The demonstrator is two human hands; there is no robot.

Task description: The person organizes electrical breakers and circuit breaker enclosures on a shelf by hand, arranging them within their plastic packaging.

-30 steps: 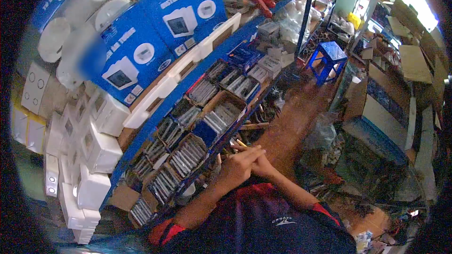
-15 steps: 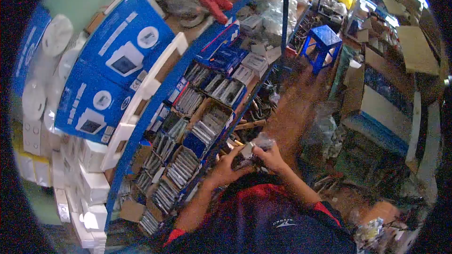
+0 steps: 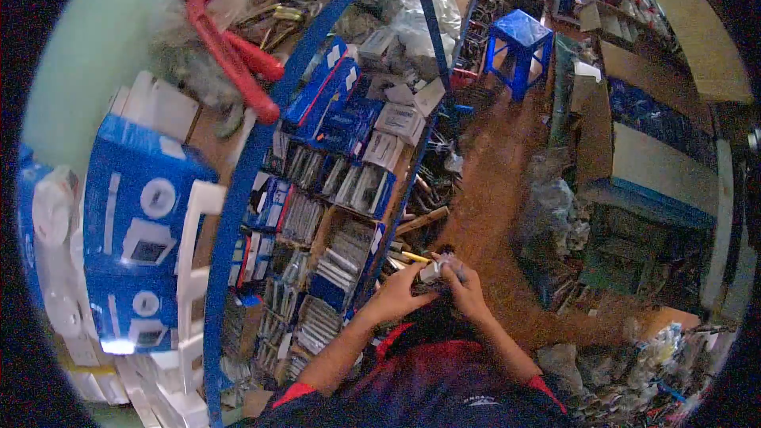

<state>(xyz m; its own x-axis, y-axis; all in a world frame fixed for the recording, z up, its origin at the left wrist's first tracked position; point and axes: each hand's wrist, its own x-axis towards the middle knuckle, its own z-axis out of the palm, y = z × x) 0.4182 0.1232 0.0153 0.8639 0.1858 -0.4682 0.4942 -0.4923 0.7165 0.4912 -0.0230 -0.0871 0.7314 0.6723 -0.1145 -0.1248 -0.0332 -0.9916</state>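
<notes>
In front of my chest, both hands are closed around a small plastic-wrapped item (image 3: 430, 273) with a pale top. What is inside the wrap cannot be made out. My left hand (image 3: 400, 295) grips it from the left side, fingers curled round it. From the right, my right hand (image 3: 466, 288) presses it with the thumb near the top. To the left of my hands stand open cardboard boxes (image 3: 319, 301) filled with thin packs in rows.
A blue metal shelf post (image 3: 238, 190) rises on the left beside blue printed cartons (image 3: 131, 238). Red metal bars (image 3: 230, 55) lie at the upper left. A blue plastic stool (image 3: 519, 32) stands on the brown floor (image 3: 491, 182). Plastic-bagged goods (image 3: 587, 372) lie lower right.
My view has turned, so the shelves and cartons sit further left and the red bars show more. Both hands still hold the wrapped item, now slightly lower in view.
</notes>
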